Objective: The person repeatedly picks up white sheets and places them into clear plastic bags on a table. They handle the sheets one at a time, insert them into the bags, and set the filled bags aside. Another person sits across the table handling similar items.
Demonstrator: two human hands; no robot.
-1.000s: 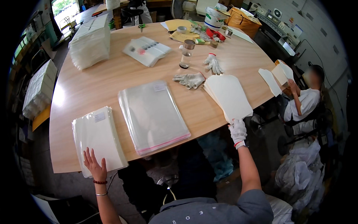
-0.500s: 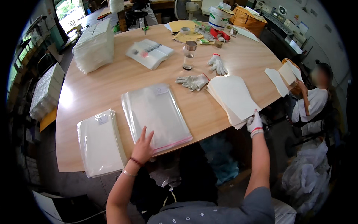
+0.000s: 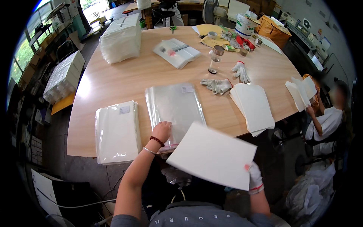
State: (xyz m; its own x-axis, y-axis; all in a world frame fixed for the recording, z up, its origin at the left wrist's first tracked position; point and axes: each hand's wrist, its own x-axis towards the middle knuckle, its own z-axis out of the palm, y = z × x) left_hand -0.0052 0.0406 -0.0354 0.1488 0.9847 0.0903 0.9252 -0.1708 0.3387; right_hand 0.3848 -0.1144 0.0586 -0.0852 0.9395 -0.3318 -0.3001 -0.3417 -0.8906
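My right hand (image 3: 255,178), in a white glove with bare fingertips, grips a white sheet of card (image 3: 213,155) by its right edge. The sheet is tilted above the table's front edge and covers the lower right corner of a stack of clear plastic bags (image 3: 177,102). My bare left hand (image 3: 162,131) rests on the near left part of that stack, fingers curled in and fingertips hidden. Left of it lies a pile of filled clear bags (image 3: 117,132). A fanned stack of white card (image 3: 253,106) lies at the right.
Two work gloves (image 3: 217,86) and a lidded glass jar (image 3: 215,59) stand beyond the card. Farther back are printed plastic bags (image 3: 177,53), a tall bag stack (image 3: 121,39), green scissors (image 3: 172,28) and a white bucket (image 3: 245,25). At right, a seated person (image 3: 325,123) handles white sheets.
My right hand has lifted a sheet off the card stack and brought it left toward the bags. My left hand's spread fingers have curled in on the bag stack. The view has shifted.
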